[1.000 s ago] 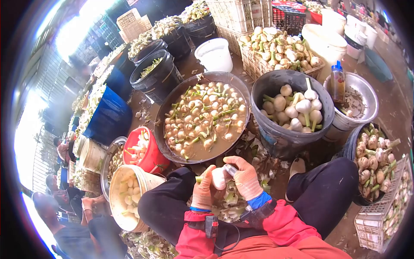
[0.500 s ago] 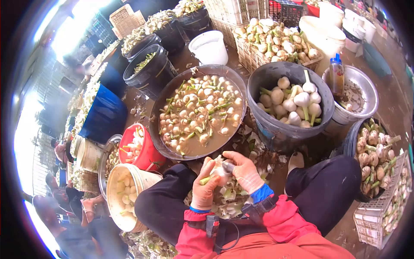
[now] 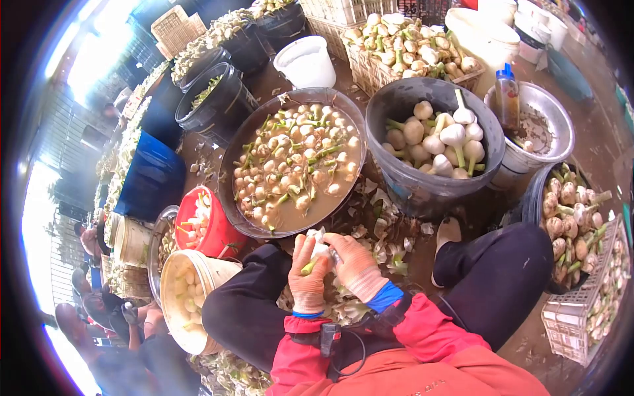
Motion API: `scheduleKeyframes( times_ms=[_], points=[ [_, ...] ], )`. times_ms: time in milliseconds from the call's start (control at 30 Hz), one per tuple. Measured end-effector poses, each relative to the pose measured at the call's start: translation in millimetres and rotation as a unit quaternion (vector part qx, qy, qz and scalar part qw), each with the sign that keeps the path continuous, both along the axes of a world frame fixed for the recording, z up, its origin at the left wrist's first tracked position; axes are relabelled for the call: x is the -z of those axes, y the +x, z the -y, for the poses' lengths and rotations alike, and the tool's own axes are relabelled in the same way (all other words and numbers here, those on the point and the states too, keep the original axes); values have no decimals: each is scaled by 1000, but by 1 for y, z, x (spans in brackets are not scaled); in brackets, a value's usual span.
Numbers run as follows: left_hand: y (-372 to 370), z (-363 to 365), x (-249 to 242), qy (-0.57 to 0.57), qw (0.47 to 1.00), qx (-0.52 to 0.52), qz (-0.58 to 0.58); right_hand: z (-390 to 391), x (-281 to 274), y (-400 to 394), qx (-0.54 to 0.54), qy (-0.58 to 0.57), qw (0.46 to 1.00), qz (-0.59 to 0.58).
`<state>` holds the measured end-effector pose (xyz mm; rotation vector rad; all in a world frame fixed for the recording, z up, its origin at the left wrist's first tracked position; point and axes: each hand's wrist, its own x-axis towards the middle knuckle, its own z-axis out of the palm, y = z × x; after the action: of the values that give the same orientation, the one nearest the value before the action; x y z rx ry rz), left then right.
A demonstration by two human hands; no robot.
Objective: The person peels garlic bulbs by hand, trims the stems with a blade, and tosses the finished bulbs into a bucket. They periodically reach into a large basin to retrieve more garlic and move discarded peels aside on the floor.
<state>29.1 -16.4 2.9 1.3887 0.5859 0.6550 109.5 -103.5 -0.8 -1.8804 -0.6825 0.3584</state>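
Note:
Low between my knees, my left hand (image 3: 309, 278) is wrapped round a garlic bulb (image 3: 319, 249), its green stem poking out beside the fingers. My right hand (image 3: 356, 265) is closed against the bulb's other side; a small metallic thing shows at its fingers, too small to name. Both hands wear pale gloves. Just beyond them is a wide basin (image 3: 228, 191) of murky water with many bulbs floating. To its right stands a grey bucket (image 3: 422, 188) of cleaner white garlic with stems.
Peeled skins (image 3: 340, 300) lie beneath my hands. A red bucket (image 3: 228, 231) and a cream bucket (image 3: 221, 272) stand left. Garlic-filled crates (image 3: 574, 317) and a dark tub are right. A bottle (image 3: 507, 102) stands in a white basin (image 3: 561, 125). Other people (image 3: 105, 310) sit far left.
The view has shifted, so the containers appear higher and further left. Both hands stay at the bulb and appear slightly left; the right hand now covers more of the metallic thing.

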Motion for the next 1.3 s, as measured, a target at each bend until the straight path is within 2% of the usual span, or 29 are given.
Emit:
scheduleKeyframes(
  times_ms=[67, 133, 167, 233, 267, 333, 367, 400, 433, 467, 533, 567, 700, 767, 800, 867, 900, 933, 967, 1000, 1033, 1067, 1100, 1133, 1167, 1267, 1300],
  points=[
    [-3, 0, 0, -1, 1000, 15, 0, -3, 17, 3, 14, 34, 999, -13],
    [-3, 1, -7, -92, 989, 101, 48, -4, 39, 10, 30, 68, 997, -26],
    [-3, 5, -16, -156, 981, 99, 54, -3, 49, 15, 37, 59, 992, -102],
    [-1, 2, -14, -119, 987, 94, 50, 0, 58, 26, 50, 81, 956, -277],
    [-4, -1, -11, -82, 992, 82, 46, 1, 63, 23, 49, 81, 956, -278],
    [-4, -2, -2, -60, 996, 61, 41, 8, 26, 23, -36, 117, 952, -279],
    [-3, -2, -1, -54, 997, 37, 29, 8, 21, 18, -59, 114, 969, -210],
    [-2, -1, 1, -48, 999, 12, 17, 9, 9, 14, -73, 57, 980, -177],
    [-2, -2, 6, 24, 1000, 8, -16, 9, 1, 11, -66, 24, 988, -136],
    [-2, -2, 9, 23, 1000, 8, -17, 10, -3, 9, -59, -9, 994, -95],
    [-4, -3, 10, 213, 972, 49, -87, 9, -1, 9, -63, -13, 995, -78],
    [-4, -1, 12, 168, 982, 48, -72, 8, 1, 10, -67, -17, 996, -59],
    [-5, 1, -3, 118, 988, 79, -61, 9, 18, 12, -66, 5, 995, -68],
    [-6, 1, -11, -132, 979, 147, 38, 5, 47, 17, -35, 84, 980, -174],
    [-5, 2, -12, -131, 979, 151, 37, 7, 56, 20, -31, 86, 980, -174],
    [-3, 4, -13, -214, 939, 214, 164, 14, 74, 25, -3, -14, 984, -178],
    [2, 4, -18, -281, 913, 205, 214, 17, 77, 26, -19, -47, 977, -209],
    [5, 2, -25, -283, 902, 209, 250, 18, 81, 28, -15, -43, 977, -208],
    [3, 0, -27, -322, 893, 172, 262, 18, 85, 32, -101, -176, 966, -161],
    [-1, -3, -29, -359, 882, 133, 274, 16, 77, 35, -186, -304, 928, -110],
    [-2, -10, -26, -376, 877, 111, 277, 15, 70, 38, -178, -297, 923, -170],
    [-3, -14, -25, -400, 869, 81, 281, 17, 63, 36, -179, -295, 923, -170],
    [-3, -17, -22, -406, 866, 67, 285, 20, 58, 35, -167, -111, 951, -236],
    [-4, -20, -18, -412, 863, 53, 288, 22, 56, 34, -148, 77, 941, -294],
    [-4, -22, -15, -411, 863, 54, 288, 21, 56, 37, -195, 166, 913, -317],
    [-2, -24, -2, -425, 866, 24, 261, 19, 22, 30, -236, 112, 907, -332],
    [-3, -25, 4, -436, 868, 12, 235, 14, 27, 31, -282, 14, 928, -244]
  ],
)
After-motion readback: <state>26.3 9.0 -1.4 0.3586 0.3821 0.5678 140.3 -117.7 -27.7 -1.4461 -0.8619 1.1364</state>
